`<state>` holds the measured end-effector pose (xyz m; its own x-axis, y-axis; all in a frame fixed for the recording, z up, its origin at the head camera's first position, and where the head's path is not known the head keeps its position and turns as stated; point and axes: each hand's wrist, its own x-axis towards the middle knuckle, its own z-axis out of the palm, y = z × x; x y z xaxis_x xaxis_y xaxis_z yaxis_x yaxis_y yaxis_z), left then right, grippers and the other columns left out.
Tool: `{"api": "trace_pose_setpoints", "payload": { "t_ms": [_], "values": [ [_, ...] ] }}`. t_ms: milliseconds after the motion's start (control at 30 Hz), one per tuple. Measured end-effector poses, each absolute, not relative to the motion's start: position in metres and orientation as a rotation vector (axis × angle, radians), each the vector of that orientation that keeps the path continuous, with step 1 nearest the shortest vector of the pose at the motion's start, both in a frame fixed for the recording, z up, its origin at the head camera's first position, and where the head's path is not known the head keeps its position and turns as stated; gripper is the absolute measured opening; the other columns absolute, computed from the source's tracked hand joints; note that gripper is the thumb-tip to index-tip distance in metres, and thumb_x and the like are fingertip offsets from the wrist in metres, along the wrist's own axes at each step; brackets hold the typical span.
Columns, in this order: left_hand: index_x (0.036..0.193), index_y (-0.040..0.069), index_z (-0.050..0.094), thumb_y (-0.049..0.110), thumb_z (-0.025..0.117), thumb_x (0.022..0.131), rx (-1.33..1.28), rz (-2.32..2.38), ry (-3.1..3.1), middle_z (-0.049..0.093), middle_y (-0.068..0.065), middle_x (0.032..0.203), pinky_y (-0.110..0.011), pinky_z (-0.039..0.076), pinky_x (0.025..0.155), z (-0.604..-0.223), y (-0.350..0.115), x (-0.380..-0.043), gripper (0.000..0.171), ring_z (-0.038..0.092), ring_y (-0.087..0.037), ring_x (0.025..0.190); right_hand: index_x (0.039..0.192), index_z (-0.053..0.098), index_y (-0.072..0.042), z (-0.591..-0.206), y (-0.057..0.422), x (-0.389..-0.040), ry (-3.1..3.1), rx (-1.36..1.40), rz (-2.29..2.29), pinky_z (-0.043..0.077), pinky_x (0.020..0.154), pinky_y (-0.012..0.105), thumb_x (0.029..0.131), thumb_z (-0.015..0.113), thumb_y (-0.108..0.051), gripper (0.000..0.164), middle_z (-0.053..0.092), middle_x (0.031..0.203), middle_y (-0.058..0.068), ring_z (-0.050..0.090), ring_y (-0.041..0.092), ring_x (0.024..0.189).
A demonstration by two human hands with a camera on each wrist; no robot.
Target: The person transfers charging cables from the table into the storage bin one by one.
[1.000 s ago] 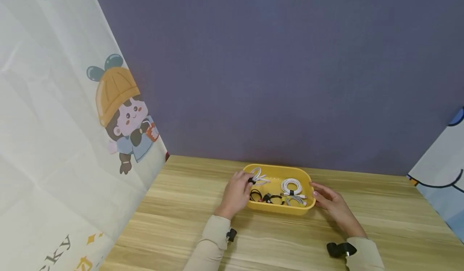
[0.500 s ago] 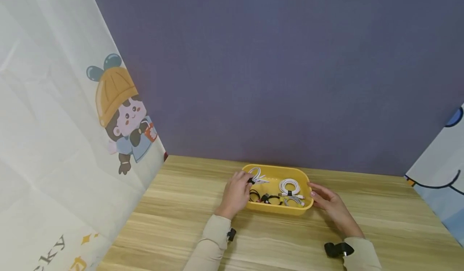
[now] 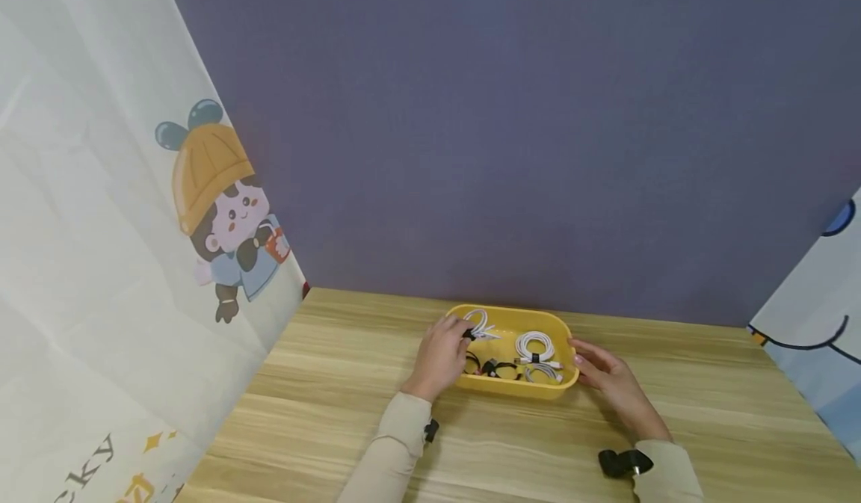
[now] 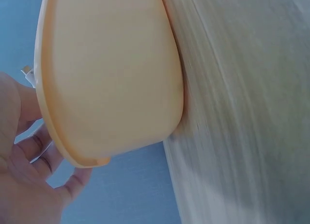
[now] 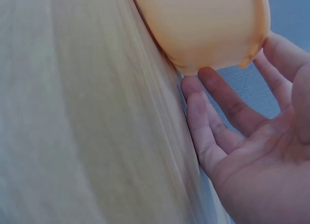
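Note:
A yellow plastic bin sits on the wooden table with bundled charging cables inside. At its left end, my left hand reaches over the rim and pinches a looped white cable by its black tie. Part of a white plug shows beyond the rim in the left wrist view; the fingertips there are hidden. My right hand holds the bin's right end, thumb at the rim and other fingers against the outer wall. A coiled white cable, a grey cable and black cables lie inside.
The wooden table extends around the bin. A dark blue-grey backdrop rises close behind it. On the left hangs a white printed sheet, and another printed sheet is at the right.
Both hands keep their places on the cable and the bin. The whole scene shifts slightly left in the head view; little else differs.

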<state>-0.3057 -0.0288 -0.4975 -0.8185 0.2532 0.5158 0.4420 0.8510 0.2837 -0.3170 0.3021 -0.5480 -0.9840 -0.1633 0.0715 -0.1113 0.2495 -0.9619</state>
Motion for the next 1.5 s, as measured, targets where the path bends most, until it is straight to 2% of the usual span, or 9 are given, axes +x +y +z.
{"api": "trace_pose_setpoints", "payload": {
  "t_ms": [167,233,333,400,667,900,1000,1200,1500],
  "values": [
    [0.125,0.013,0.071,0.013,0.071,0.096,-0.512,-0.48,-2.592,0.07,0.002,0.113,-0.034,0.052,0.088,-0.497,-0.023,-0.31,0.029,0.064,-0.015,0.101,0.151,0.048,-0.004,-0.549,0.305,-0.323,2.425,-0.28,-1.893,0.058,0.087,0.02,0.103,0.062,-0.034,0.059,0.061,0.134,-0.003,0.06,-0.009,0.106],
    [0.125,0.014,0.071,0.014,0.071,0.096,-0.512,-0.447,-2.607,0.071,0.002,0.115,-0.035,0.052,0.092,-0.496,-0.021,-0.313,0.029,0.065,-0.016,0.105,0.152,0.047,-0.004,-0.549,0.306,-0.326,2.415,-0.28,-1.893,0.058,0.087,0.02,0.103,0.062,-0.034,0.059,0.061,0.135,-0.003,0.06,-0.008,0.106],
    [0.123,0.015,0.072,0.015,0.072,0.095,-0.522,-0.394,-2.61,0.072,0.002,0.116,-0.039,0.053,0.098,-0.493,-0.017,-0.317,0.028,0.067,-0.017,0.108,0.153,0.046,-0.005,-0.547,0.308,-0.329,2.414,-0.276,-1.88,0.058,0.088,0.02,0.103,0.061,-0.035,0.06,0.055,0.144,0.015,0.06,-0.009,0.106],
    [0.123,0.016,0.072,0.015,0.072,0.095,-0.531,-0.372,-2.612,0.072,0.002,0.117,-0.041,0.053,0.101,-0.492,-0.013,-0.319,0.028,0.067,-0.017,0.11,0.153,0.046,-0.005,-0.546,0.309,-0.331,2.416,-0.283,-1.873,0.058,0.088,0.02,0.103,0.061,-0.036,0.06,0.051,0.147,0.021,0.06,-0.009,0.106],
    [0.124,0.015,0.072,0.015,0.068,0.098,-0.55,-0.359,-2.649,0.072,0.002,0.119,-0.045,0.051,0.107,-0.489,-0.007,-0.327,0.026,0.065,-0.017,0.115,0.151,0.048,-0.004,-0.544,0.311,-0.335,2.433,-0.31,-1.865,0.058,0.086,0.019,0.104,0.061,-0.034,0.058,0.06,0.133,-0.005,0.06,-0.01,0.106],
    [0.124,0.019,0.072,0.015,0.068,0.098,-0.541,-0.345,-2.661,0.072,0.003,0.122,-0.047,0.05,0.11,-0.489,-0.005,-0.331,0.027,0.065,-0.017,0.118,0.152,0.047,-0.003,-0.543,0.31,-0.333,2.422,-0.312,-1.874,0.058,0.087,0.02,0.104,0.06,-0.035,0.059,0.06,0.135,-0.004,0.06,-0.009,0.107],
    [0.125,0.021,0.072,0.015,0.069,0.098,-0.546,-0.313,-2.676,0.071,0.004,0.123,-0.05,0.048,0.112,-0.488,-0.003,-0.333,0.028,0.065,-0.017,0.119,0.152,0.046,-0.004,-0.543,0.309,-0.333,2.416,-0.306,-1.877,0.058,0.088,0.02,0.104,0.06,-0.035,0.059,0.058,0.139,0.001,0.06,-0.01,0.108],
    [0.122,0.022,0.073,0.014,0.071,0.095,-0.51,-0.26,-2.699,0.072,0.005,0.121,-0.054,0.048,0.112,-0.488,0.007,-0.35,0.029,0.065,-0.017,0.119,0.153,0.045,-0.005,-0.54,0.316,-0.353,2.381,-0.326,-1.874,0.058,0.088,0.02,0.104,0.06,-0.036,0.06,0.047,0.151,0.024,0.059,-0.01,0.108],
    [0.119,0.022,0.075,0.013,0.076,0.088,-0.474,-0.192,-2.7,0.072,0.007,0.11,-0.043,0.054,0.099,-0.494,0.02,-0.372,0.032,0.068,-0.014,0.106,0.154,0.044,-0.005,-0.541,0.326,-0.383,2.345,-0.385,-1.853,0.058,0.089,0.02,0.104,0.06,-0.036,0.06,0.045,0.153,0.026,0.059,-0.009,0.109]
  ]
}}
